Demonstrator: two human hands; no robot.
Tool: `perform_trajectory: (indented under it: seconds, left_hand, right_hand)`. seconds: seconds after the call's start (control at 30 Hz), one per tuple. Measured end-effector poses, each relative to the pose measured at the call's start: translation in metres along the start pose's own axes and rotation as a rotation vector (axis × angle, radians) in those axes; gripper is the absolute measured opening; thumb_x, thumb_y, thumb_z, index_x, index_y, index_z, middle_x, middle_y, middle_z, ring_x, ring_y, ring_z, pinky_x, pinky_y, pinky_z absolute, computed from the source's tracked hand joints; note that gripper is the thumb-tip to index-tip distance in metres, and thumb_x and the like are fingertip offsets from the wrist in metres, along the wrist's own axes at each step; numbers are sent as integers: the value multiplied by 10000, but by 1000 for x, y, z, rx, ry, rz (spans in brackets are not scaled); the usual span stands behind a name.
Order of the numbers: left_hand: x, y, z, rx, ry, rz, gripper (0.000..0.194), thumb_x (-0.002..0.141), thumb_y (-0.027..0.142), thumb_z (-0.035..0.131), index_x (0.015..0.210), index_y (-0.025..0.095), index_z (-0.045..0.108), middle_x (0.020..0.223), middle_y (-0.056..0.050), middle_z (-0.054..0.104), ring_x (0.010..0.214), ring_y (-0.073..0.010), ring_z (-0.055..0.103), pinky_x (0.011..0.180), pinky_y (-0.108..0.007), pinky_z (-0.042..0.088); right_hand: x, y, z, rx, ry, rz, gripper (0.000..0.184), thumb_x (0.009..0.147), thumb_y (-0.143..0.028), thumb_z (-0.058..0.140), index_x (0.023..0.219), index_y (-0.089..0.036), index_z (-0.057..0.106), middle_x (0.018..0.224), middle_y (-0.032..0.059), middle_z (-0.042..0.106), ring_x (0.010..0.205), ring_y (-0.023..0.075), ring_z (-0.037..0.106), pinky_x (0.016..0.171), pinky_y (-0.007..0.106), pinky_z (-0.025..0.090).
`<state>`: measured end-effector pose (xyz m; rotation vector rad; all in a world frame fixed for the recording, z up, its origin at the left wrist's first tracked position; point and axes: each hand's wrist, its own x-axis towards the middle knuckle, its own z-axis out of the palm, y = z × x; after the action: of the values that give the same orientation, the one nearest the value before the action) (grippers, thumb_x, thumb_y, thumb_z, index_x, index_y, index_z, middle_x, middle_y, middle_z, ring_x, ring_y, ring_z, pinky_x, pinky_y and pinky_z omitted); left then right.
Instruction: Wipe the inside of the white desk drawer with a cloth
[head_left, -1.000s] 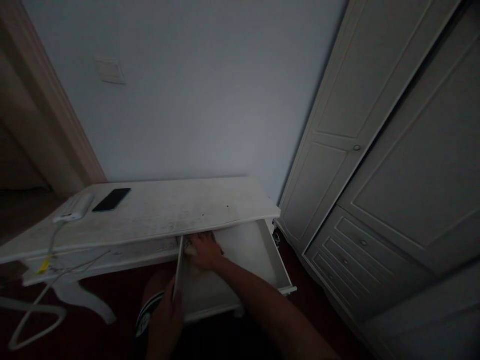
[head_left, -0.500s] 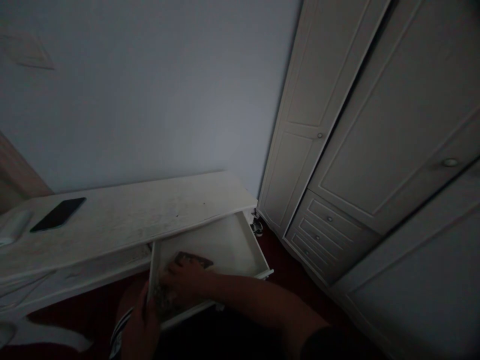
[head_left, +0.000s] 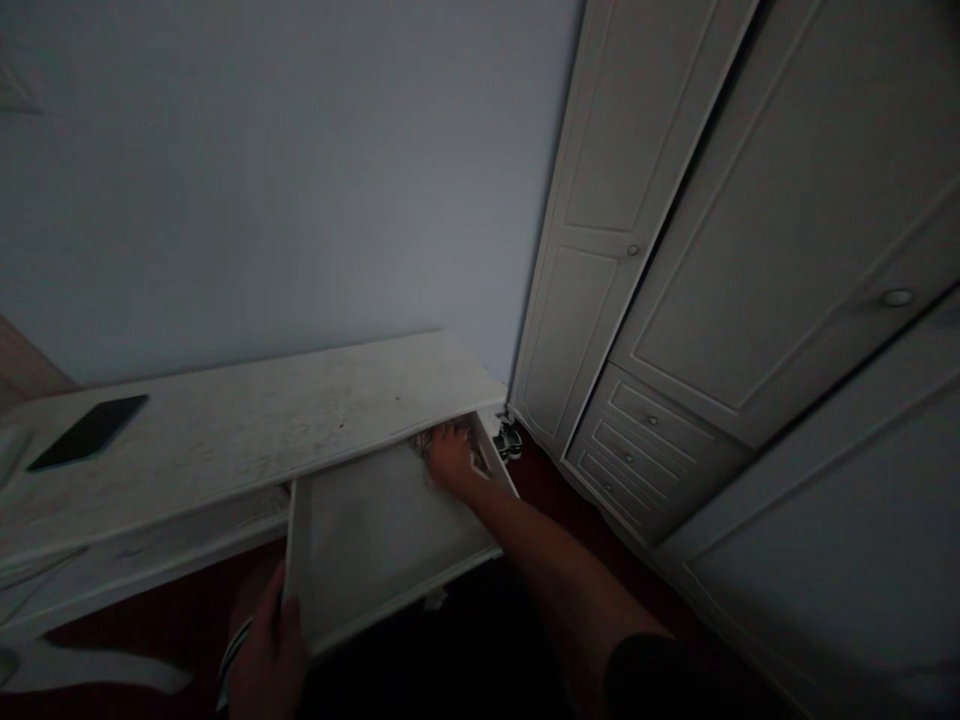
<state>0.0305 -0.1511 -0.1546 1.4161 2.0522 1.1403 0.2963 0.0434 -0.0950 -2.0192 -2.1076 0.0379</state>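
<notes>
"How was the right arm (head_left: 555,568) placed?"
"It stretched forward into the drawer (head_left: 367,530), the right hand (head_left: 450,458) palm down near the back right corner."
"Was it gripping?"
"Its fingers bent over a patterned item (head_left: 421,440) lying there; whether they gripped it, one couldn't tell."
"And the left hand (head_left: 271,640)?"
"Its fingers closed on the left wall (head_left: 291,530) of the drawer, which stood pulled out from the white table (head_left: 225,430)."
</notes>
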Motion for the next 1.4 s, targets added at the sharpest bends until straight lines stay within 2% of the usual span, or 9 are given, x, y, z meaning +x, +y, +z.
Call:
perform_trajectory:
  seconds: [0.2, 0.33, 0.43, 0.53, 0.73, 1.0, 1.1, 1.23, 1.4]
  left_hand:
    - [3, -5, -1, -9, -10, 48, 724, 933, 654, 370, 1469, 189, 513, 1505, -152, 561, 1403, -358, 510, 1182, -559, 393]
    - [4, -11, 2, -23, 27, 72, 704, 928, 638, 382, 1450, 189, 530, 1502, -145, 568, 1394, -345, 520, 1195, -532, 380]
    - [4, -12, 4, -43, 23, 83, 690, 923, 626, 399, 1429, 180, 547, 1487, -153, 577, 1376, -350, 536, 1185, -533, 391]
    - [3, -7, 5, -35, 41, 108, 663, 940, 585, 391, 1438, 172, 537, 1476, -166, 581, 1378, -354, 531, 1173, -541, 403]
    - [0, 8, 8, -20, 109, 73, 565, 956, 502, 395, 1400, 203, 575, 1398, -146, 635, 1379, -341, 529, 1164, -522, 414]
    - [-2, 13, 9, -39, 124, 2, 650, 945, 574, 370, 1423, 171, 547, 1495, -168, 566, 1394, -360, 520, 1170, -548, 406]
    - [-5, 16, 9, -47, 137, -6, 685, 962, 588, 371, 1487, 162, 477, 1554, -176, 505, 1439, -359, 472, 1190, -550, 380]
    - [-8, 17, 9, -70, 143, 28, 690, 976, 576, 365, 1519, 155, 433, 1551, -182, 499, 1451, -352, 456, 1205, -551, 363]
    - [-5, 14, 8, -74, 88, 47, 603, 990, 513, 376, 1484, 185, 488, 1440, -171, 596, 1396, -337, 523, 1166, -553, 426]
  right_hand:
    - [-12, -80, 24, 108, -26, -51, 851, 812, -606, 651, 1424, -35, 493, 1523, 357, 407, 1338, 483, 457, 1008, 664, 415]
    - [-32, -131, 35, 199, -58, -382, 677, 899, -610, 543, 1355, -109, 552, 1442, 267, 520, 1274, 431, 515, 966, 630, 466]
    - [-43, -149, 37, 215, -63, -502, 675, 895, -560, 578, 1391, -108, 512, 1437, 262, 510, 1234, 418, 545, 929, 608, 505]
    - [-46, -133, 32, 197, -105, -609, 690, 913, -546, 601, 1461, -152, 462, 1461, 246, 499, 1261, 399, 546, 928, 586, 522]
    - [-67, -87, 26, 183, -402, -1121, 508, 914, -518, 679, 1335, -238, 641, 1333, 127, 613, 1154, 282, 637, 932, 397, 532]
    - [-73, -102, 28, 221, -570, -1225, 304, 991, -445, 606, 1056, -200, 775, 1031, 47, 744, 858, 188, 690, 717, 256, 482]
    - [-65, -88, 23, 137, -554, -1234, 269, 982, -417, 631, 1024, -206, 792, 995, 58, 755, 831, 191, 688, 684, 257, 475]
    - [-56, -40, 4, -8, -615, -1176, 195, 909, -411, 725, 956, -239, 805, 1031, 75, 755, 948, 232, 697, 743, 286, 520]
    - [-51, 39, -25, -192, -449, -612, 304, 772, -383, 831, 1017, -205, 798, 1262, 173, 683, 1050, 342, 695, 811, 433, 588]
